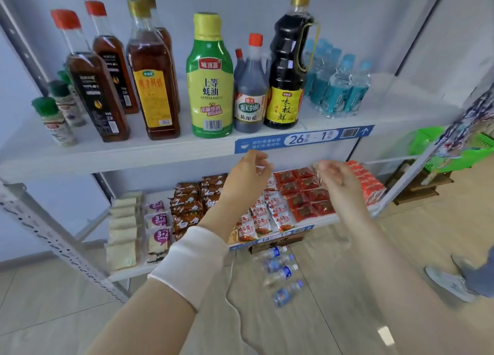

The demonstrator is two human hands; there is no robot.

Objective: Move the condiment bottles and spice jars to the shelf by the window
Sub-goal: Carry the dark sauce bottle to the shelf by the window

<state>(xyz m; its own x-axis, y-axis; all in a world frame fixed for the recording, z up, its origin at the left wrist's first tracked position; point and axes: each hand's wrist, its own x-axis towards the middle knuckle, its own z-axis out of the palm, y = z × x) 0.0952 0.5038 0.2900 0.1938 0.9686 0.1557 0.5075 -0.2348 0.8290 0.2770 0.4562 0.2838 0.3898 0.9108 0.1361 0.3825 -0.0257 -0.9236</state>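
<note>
A white sleeve (192, 261) is seen on the left forearm; the right forearm is bare. On the floor below the arms, loose water bottles (283, 271) are scattered, and a white cable (232, 304) is trailed past them.

Both hands are raised in front of the shelving, just below the front edge of the upper shelf (107, 157). The left hand (247, 175) is held with its fingers loosely curled and nothing is gripped in it. The right hand (335, 178) is blurred, but its fingers are likewise seen loosely bent and empty. Behind the hands, snack packets (294, 197) are laid in rows on the lower shelf (307, 227).

All the condiments are stood upright on the upper shelf, above the hands and untouched by them. The vinegar (250, 95) and the soy sauce (288, 68) are placed almost straight above the left hand, just behind a blue label (302, 139) on the shelf edge. The oyster sauce (209, 82) is set just beside the vinegar, to its left. Further left, two amber bottles (152, 82) are lined up one behind the other, then two oil bottles (93, 87) with red caps. The spice jars (54, 122), capped in green, are found at the far left, well apart from both hands. A water pack (339, 87) is kept to the right of the soy sauce.
</note>
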